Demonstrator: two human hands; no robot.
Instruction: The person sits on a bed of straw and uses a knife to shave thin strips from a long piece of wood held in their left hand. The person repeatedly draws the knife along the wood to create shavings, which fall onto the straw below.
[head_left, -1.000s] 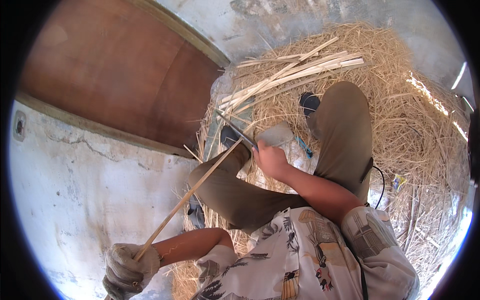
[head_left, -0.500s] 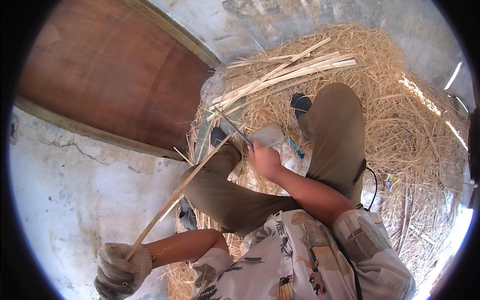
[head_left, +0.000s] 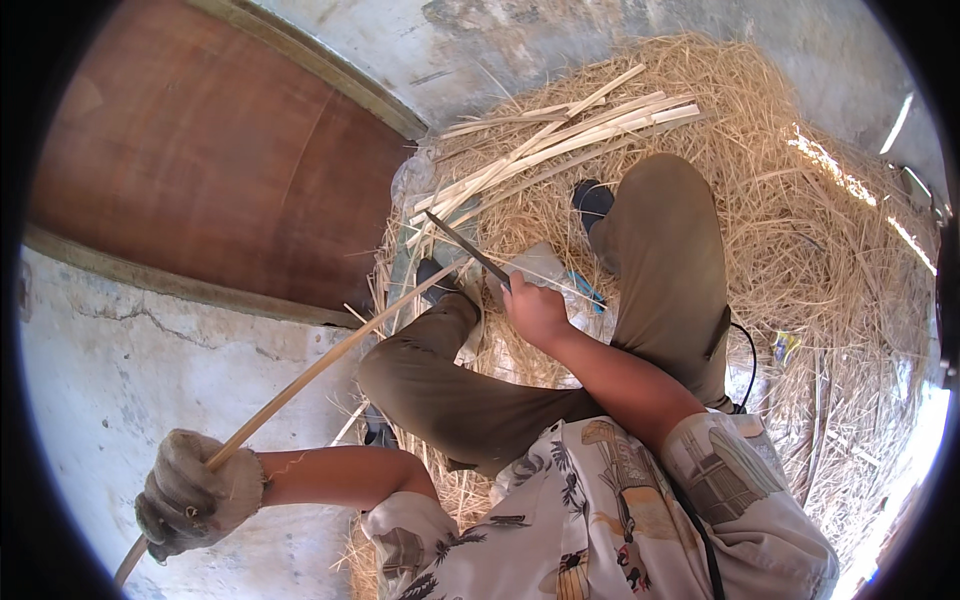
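Note:
My left hand (head_left: pixel 198 492), in a grey knit work glove, is closed around a long, thin bamboo strip (head_left: pixel 315 372) out at the lower left. The strip's tail sticks out below the glove, and its other end slants up to the knife blade. My bare right hand (head_left: pixel 535 312) grips a knife (head_left: pixel 465 247) over the gap between my legs. Its long dark blade points up and left and crosses the strip's far end close to my fist. My fingers hide the handle.
Several pale split strips (head_left: pixel 560 143) lie ahead on a bed of dry shavings (head_left: pixel 780 250). A blue-handled tool (head_left: pixel 588 290) rests between my legs. A brown door panel (head_left: pixel 210 150) and a worn white wall (head_left: pixel 180 360) stand on the left. A dark cord (head_left: pixel 750 365) loops by my right hip.
My left hand has moved left and slightly up, drawing the strip with it, and the strip's tail now shows below the glove. My right hand with the knife stays nearly in place.

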